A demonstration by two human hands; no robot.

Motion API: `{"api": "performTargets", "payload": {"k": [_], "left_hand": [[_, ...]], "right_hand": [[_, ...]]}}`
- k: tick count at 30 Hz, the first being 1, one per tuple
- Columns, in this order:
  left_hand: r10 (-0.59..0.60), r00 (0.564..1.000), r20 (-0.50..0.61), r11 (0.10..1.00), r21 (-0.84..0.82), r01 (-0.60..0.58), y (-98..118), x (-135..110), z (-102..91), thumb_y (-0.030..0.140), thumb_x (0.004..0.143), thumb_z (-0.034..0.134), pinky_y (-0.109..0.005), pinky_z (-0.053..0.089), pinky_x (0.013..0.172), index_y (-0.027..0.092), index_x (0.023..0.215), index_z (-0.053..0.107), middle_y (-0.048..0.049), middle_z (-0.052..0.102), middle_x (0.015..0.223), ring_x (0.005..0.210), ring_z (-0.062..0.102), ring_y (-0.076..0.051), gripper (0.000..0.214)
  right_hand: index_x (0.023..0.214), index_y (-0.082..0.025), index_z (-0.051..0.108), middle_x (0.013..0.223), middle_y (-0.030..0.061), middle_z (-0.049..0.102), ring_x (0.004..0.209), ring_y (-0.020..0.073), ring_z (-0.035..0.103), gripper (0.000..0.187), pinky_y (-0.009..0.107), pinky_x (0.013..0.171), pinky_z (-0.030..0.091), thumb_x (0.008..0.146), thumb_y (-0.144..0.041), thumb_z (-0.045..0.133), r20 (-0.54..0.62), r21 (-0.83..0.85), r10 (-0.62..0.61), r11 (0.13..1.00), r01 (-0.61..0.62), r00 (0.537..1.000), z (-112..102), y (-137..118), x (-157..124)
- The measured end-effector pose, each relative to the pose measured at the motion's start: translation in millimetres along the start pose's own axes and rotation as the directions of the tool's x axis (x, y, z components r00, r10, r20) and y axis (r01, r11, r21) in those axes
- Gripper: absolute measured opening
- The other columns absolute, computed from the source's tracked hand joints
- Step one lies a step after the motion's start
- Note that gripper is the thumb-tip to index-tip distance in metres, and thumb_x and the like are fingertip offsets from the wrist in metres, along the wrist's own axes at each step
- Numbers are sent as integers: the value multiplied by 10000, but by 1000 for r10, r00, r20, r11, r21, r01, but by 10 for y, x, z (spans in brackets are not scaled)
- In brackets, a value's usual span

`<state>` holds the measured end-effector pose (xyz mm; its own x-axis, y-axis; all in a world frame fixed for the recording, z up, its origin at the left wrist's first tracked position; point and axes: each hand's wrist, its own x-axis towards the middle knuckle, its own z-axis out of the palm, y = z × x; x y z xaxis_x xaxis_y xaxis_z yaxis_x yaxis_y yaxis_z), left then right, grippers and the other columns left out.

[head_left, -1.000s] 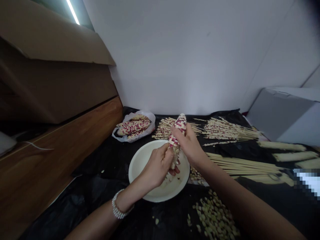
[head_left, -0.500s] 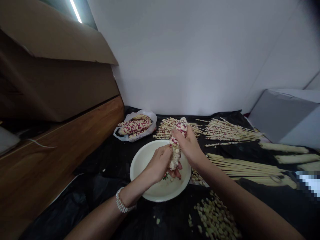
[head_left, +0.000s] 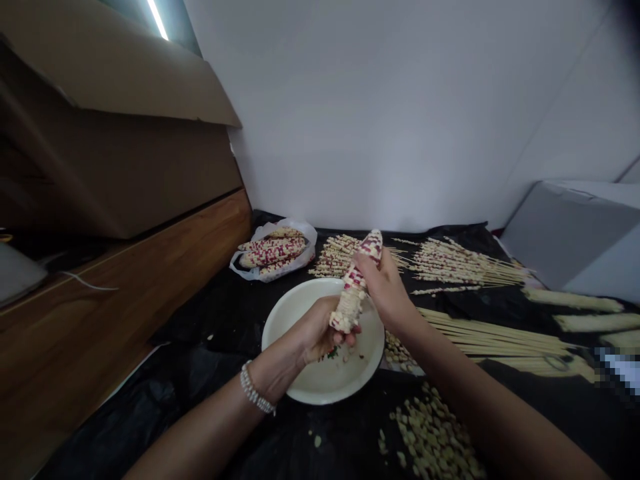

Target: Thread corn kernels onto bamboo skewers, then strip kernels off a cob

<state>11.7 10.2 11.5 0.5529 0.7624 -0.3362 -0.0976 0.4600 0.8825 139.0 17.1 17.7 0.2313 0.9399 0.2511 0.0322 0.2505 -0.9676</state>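
Head view gives us a cardboard box (head_left: 115, 133) beyond the left edge of the black-sheeted bench (head_left: 125, 393), with a white bowl (head_left: 320, 389) near its middle, a plastic bag of speckled corn (head_left: 273, 253) at the back edge and kernel-threaded bamboo skewers (head_left: 463, 263) toward the back right corner. Our right hand (head_left: 383, 290) wraps the upper end of a crimson-and-white corn cob (head_left: 353, 300) above the bowl, while our left hand (head_left: 320, 330) curls beneath its lower end. Loose pale kernels (head_left: 430, 437) lie near the front edge, and a beaded bracelet (head_left: 255, 390) circles our left wrist.
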Motion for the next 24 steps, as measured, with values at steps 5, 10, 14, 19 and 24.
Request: {"api": "performTargets", "payload": {"k": [5, 10, 14, 19, 24], "left_hand": [[68, 988, 136, 998, -13, -67, 95, -61, -12, 228, 711, 565, -191, 396, 418, 164, 835, 577, 0, 601, 588, 457, 565, -108, 140], [97, 984, 148, 995, -23, -95, 167, -103, -46, 177, 673, 588, -275, 511, 653, 153, 816, 626, -27, 624, 746, 684, 605, -141, 150], [293, 956, -10, 945, 158, -288, 159, -103, -61, 256, 749, 661, -229, 455, 648, 164, 872, 672, -17, 616, 838, 746, 556, -117, 154], [468, 877, -106, 837, 370, -403, 157, -106, -37, 300, 727, 721, -219, 395, 590, 161, 858, 644, 4, 599, 795, 670, 508, -96, 206], [545, 828, -135, 785, 430, -447, 110, -82, 32, 271, 722, 701, -244, 409, 614, 162, 776, 590, 12, 582, 738, 633, 513, -105, 164]], "right_hand": [[862, -248, 491, 734, -17, 550, 649, 169, 520, 328, 318, 620, 438, 768, -552, 571, 36, 188, 59, 980, -65, 998, -9, -45, 71], [808, -234, 475, 688, -33, 512, 586, 140, 477, 314, 291, 572, 417, 752, -525, 580, 59, 289, 98, 951, -111, 993, -27, -22, 141], [801, -243, 468, 704, -39, 508, 613, 146, 488, 289, 301, 607, 422, 748, -495, 598, 21, 286, 74, 955, -77, 997, -35, -22, 132], [872, -258, 506, 785, -21, 549, 708, 176, 524, 298, 327, 674, 432, 770, -520, 603, -54, 187, 28, 982, -17, 998, -35, -1, 94], [922, -279, 518, 828, -9, 576, 773, 208, 531, 293, 366, 738, 420, 793, -532, 592, -112, 33, -43, 998, 47, 993, -52, 6, 56]]}}
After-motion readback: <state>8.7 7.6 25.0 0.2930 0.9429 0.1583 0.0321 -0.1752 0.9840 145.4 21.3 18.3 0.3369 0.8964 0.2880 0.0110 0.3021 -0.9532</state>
